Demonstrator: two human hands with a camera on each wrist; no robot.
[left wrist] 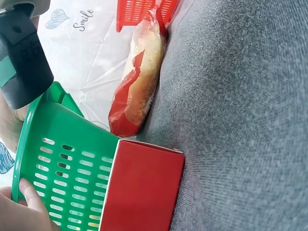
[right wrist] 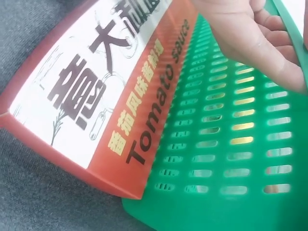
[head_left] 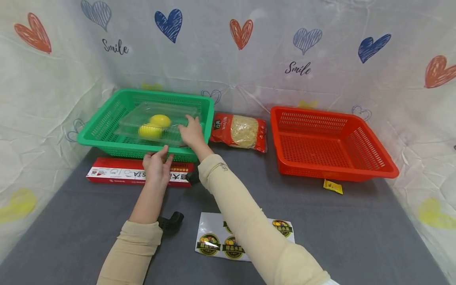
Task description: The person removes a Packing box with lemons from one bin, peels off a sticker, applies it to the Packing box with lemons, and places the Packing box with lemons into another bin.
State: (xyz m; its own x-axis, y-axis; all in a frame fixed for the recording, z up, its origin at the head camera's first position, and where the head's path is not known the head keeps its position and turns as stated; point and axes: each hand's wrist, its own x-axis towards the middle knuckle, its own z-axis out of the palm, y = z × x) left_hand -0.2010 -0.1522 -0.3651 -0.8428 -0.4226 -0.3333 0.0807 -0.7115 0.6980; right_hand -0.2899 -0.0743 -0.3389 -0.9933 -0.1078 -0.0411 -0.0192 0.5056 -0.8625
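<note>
Two yellow lemons point(head_left: 154, 126) lie inside a clear plastic box point(head_left: 137, 115), which sits in the green basket point(head_left: 107, 148) at the left. My right hand point(head_left: 193, 134) reaches over the basket's front rim and holds the box at its right end. My left hand point(head_left: 156, 166) grips the front rim of the basket, its thumb against the outer wall in the left wrist view. In the right wrist view, the left hand point(right wrist: 262, 41) shows close at the green rim. The right hand's fingertips are out of sight in both wrist views.
A long red pasta box point(head_left: 117, 172) lies along the basket's front. Between the green basket and a red basket point(head_left: 338, 172) is a red bag of noodles point(head_left: 242, 132). A small yellow packet point(head_left: 333, 187) lies before the red basket. A sticker sheet point(head_left: 210, 225) lies nearer, under the right sleeve.
</note>
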